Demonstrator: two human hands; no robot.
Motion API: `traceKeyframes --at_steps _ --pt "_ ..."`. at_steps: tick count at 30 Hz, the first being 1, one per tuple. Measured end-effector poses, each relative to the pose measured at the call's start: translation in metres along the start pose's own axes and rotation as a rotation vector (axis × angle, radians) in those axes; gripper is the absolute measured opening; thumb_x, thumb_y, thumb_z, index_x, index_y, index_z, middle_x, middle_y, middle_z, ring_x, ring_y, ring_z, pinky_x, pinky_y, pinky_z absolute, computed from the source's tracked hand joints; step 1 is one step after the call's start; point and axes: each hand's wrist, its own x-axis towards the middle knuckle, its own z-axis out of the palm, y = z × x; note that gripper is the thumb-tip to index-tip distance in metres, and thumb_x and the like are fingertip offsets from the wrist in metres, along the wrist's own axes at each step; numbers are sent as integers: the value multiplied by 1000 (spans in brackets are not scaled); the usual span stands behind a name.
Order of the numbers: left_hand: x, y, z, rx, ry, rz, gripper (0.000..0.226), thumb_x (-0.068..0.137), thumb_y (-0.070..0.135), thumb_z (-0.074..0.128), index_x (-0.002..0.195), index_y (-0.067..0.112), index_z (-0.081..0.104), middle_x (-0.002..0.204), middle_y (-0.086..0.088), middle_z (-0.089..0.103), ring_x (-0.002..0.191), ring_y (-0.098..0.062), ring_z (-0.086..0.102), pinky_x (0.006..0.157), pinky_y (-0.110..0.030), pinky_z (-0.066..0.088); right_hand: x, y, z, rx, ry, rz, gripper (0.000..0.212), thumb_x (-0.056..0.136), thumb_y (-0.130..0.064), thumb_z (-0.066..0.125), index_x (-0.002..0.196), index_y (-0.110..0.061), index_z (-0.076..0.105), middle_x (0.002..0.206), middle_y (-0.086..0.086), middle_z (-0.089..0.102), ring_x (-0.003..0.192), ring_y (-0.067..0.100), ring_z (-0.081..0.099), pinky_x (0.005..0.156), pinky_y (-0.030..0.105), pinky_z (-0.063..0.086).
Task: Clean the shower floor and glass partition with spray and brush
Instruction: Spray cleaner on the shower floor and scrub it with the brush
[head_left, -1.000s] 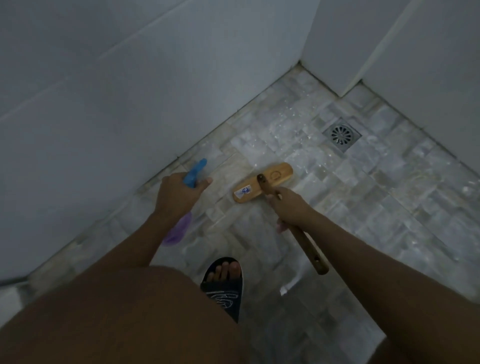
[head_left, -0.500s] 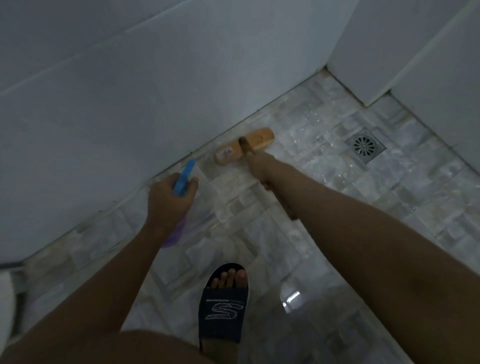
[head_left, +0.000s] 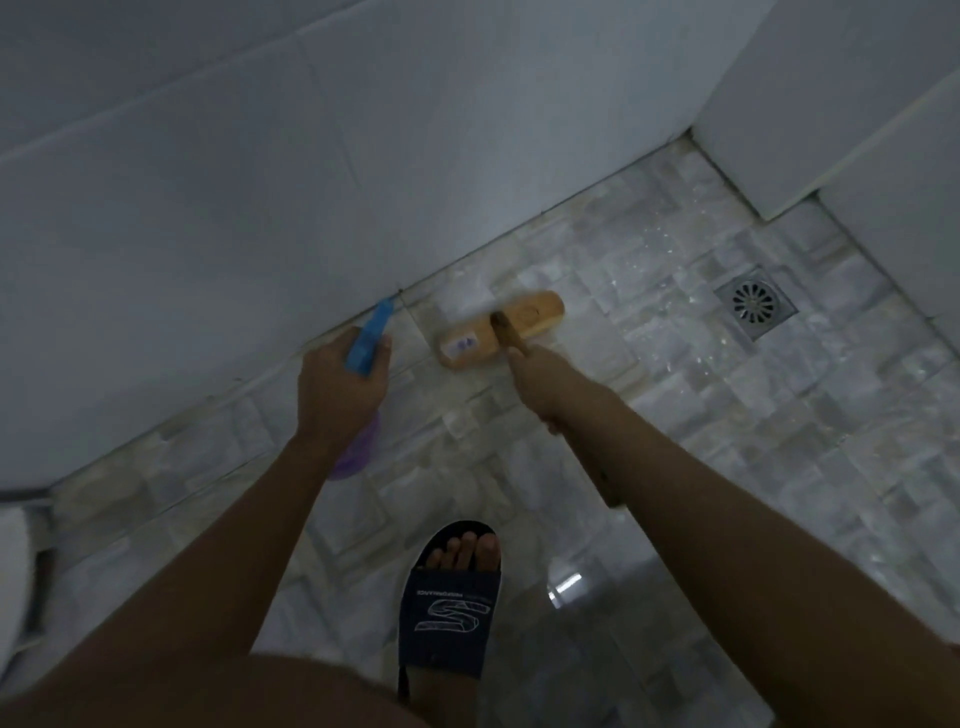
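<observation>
A wooden scrub brush (head_left: 501, 330) with a long handle lies head-down on the wet marble floor (head_left: 727, 415), close to the base of the white wall. My right hand (head_left: 545, 387) grips its handle just behind the head. My left hand (head_left: 340, 392) holds a spray bottle (head_left: 370, 338) by the neck; its blue nozzle points toward the wall and its purple body shows below my wrist. The glass partition is not visible in this view.
A square metal drain (head_left: 756, 306) sits at the right of the floor. White tiled walls (head_left: 260, 182) close the left and back, with a corner pillar (head_left: 779, 130) at the upper right. My foot in a dark slide sandal (head_left: 452, 603) stands on the floor below.
The brush head first went away from me up to the wall's base, then came slightly back right. My left hand with the spray bottle stayed roughly in place.
</observation>
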Motion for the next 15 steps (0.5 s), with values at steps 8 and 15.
traceKeyframes --at_steps 8,15 --pt "2 -8 -4 -7 45 26 36 96 41 58 83 9 65 65 -9 62 54 -25 57 52 -45 51 34 -36 -3 50 -18 -10 52 106 -47 24 144 -16 41 123 17 56 78 29 61 51 31 47" --pt "6 -16 -8 -99 94 -44 28 98 40 60 89 13 67 67 -11 65 56 -30 63 54 -50 54 -25 44 26 -10 -13 60 55 105 -51 24 130 -9 49 104 11 57 79 24 56 61 35 50"
